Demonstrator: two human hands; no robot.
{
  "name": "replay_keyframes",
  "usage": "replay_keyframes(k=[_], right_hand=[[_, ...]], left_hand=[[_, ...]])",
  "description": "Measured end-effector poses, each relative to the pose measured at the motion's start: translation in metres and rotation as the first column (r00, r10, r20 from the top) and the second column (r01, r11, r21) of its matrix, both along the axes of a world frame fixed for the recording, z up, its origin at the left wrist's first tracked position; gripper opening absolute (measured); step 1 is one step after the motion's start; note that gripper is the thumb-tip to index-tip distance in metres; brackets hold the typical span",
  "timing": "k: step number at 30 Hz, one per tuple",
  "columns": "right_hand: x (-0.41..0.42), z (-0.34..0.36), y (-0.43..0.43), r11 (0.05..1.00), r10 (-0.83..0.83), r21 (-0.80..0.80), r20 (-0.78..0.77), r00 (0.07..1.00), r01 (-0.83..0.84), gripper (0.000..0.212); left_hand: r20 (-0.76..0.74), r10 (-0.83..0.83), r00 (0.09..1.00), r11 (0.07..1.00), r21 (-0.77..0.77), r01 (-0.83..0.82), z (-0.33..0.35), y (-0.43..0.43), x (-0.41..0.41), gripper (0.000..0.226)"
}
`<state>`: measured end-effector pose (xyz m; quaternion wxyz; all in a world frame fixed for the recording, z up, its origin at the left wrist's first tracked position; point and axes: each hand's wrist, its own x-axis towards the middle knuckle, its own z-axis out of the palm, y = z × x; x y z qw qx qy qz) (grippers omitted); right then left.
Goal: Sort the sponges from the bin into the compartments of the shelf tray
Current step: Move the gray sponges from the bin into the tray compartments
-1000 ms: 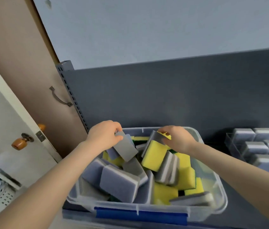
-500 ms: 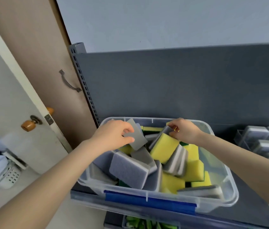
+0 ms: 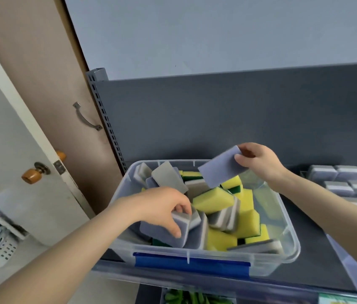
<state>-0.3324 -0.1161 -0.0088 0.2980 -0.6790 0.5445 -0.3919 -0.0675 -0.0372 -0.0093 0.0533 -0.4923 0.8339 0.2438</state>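
Observation:
A clear plastic bin [image 3: 291, 244] with a blue front strip sits on the dark shelf, filled with several grey and yellow sponges. My right hand [image 3: 258, 162] holds a grey-lilac sponge [image 3: 221, 166] by its far end, lifted above the bin's back half. My left hand [image 3: 162, 208] reaches into the bin's near left part and grips another grey sponge [image 3: 166, 232] that still lies among the others. A yellow sponge [image 3: 213, 199] lies in the middle of the pile. The shelf tray [image 3: 348, 266] at the right edge holds several grey sponges [image 3: 339, 185] in rows.
The dark shelf back panel [image 3: 217, 119] rises behind the bin. A perforated upright post [image 3: 105, 119] stands at its left. A brown door with a metal handle [image 3: 86, 119] and a white door with an orange knob [image 3: 30, 175] are on the left. Green items show below the shelf.
My right hand has lifted a grey sponge up out of the pile. My left hand let go of the upright grey sponge at the back and moved nearer, onto another grey sponge.

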Motion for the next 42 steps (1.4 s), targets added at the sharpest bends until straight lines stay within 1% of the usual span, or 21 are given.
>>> replay_keyframes(k=[2, 4, 5, 6, 8, 10, 11, 13, 17, 21, 26, 32, 36, 39, 42], right_hand=[[-0.006, 0.001, 0.006, 1.0, 0.001, 0.014, 0.038, 0.999, -0.002, 0.011], [-0.012, 0.005, 0.011, 0.999, 0.019, 0.024, 0.085, 0.996, -0.021, 0.01], [-0.016, 0.008, 0.014, 0.999, 0.029, 0.027, 0.108, 0.994, -0.032, 0.01], [-0.02, 0.012, 0.017, 0.999, 0.037, 0.026, 0.124, 0.992, -0.04, 0.011], [-0.027, 0.018, 0.021, 0.999, 0.041, 0.016, 0.129, 0.991, -0.043, 0.012], [-0.034, 0.023, 0.026, 1.0, 0.029, -0.002, 0.11, 0.994, -0.029, 0.012], [-0.037, 0.024, 0.028, 1.0, 0.023, -0.009, 0.099, 0.995, -0.022, 0.012], [-0.045, 0.025, 0.034, 1.0, 0.011, -0.02, 0.08, 0.997, -0.01, 0.012], [-0.059, 0.029, 0.046, 1.0, -0.011, -0.019, 0.068, 0.998, 0.012, 0.015], [-0.07, 0.035, 0.053, 0.999, -0.021, -0.023, 0.082, 0.996, 0.023, 0.016], [-0.094, 0.043, 0.058, 0.998, -0.034, -0.049, 0.058, 0.998, 0.037, 0.019], [-0.154, 0.046, 0.061, 0.996, -0.073, -0.051, 0.002, 0.997, 0.073, 0.024], [-0.212, 0.049, 0.063, 0.989, -0.133, -0.074, -0.069, 0.989, 0.128, 0.024], [-0.254, 0.048, 0.065, 0.983, -0.165, -0.089, -0.087, 0.982, 0.157, 0.024], [-0.291, 0.044, 0.066, 0.985, -0.162, -0.082, -0.096, 0.982, 0.155, 0.023]], left_hand=[[-0.067, 0.061, 0.996, 0.996, -0.056, -0.064, 0.005, -0.004, -0.001, 0.041], [-0.2, 0.162, 0.966, 0.972, -0.138, -0.191, 0.014, -0.012, 0.0, 0.036], [-0.289, 0.206, 0.935, 0.951, -0.167, -0.261, 0.019, -0.017, 0.0, 0.035], [-0.39, 0.244, 0.888, 0.931, -0.162, -0.328, 0.023, -0.022, 0.0, 0.034], [-0.563, 0.322, 0.761, 0.899, -0.071, -0.433, 0.029, -0.031, -0.001, 0.033], [-0.642, 0.38, 0.666, 0.88, 0.028, -0.475, 0.03, -0.038, -0.003, 0.03], [-0.657, 0.397, 0.641, 0.877, 0.065, -0.476, 0.03, -0.041, -0.005, 0.03], [-0.659, 0.403, 0.635, 0.884, 0.099, -0.458, 0.029, -0.046, -0.011, 0.03], [-0.677, 0.351, 0.647, 0.911, 0.088, -0.402, 0.034, -0.05, -0.027, 0.024], [-0.746, 0.305, 0.592, 0.93, 0.099, -0.354, 0.05, -0.055, -0.049, 0.015], [-0.781, 0.271, 0.562, 0.947, 0.114, -0.299, 0.065, -0.056, -0.085, 0.017], [-0.79, 0.276, 0.548, 0.945, 0.117, -0.306, 0.064, -0.057, -0.142, 0.02], [-0.782, 0.268, 0.564, 0.947, 0.105, -0.303, 0.058, -0.059, -0.195, 0.023], [-0.77, 0.251, 0.586, 0.949, 0.076, -0.307, 0.053, -0.06, -0.235, 0.027], [-0.756, 0.254, 0.603, 0.949, 0.075, -0.306, 0.048, -0.057, -0.269, 0.032]])
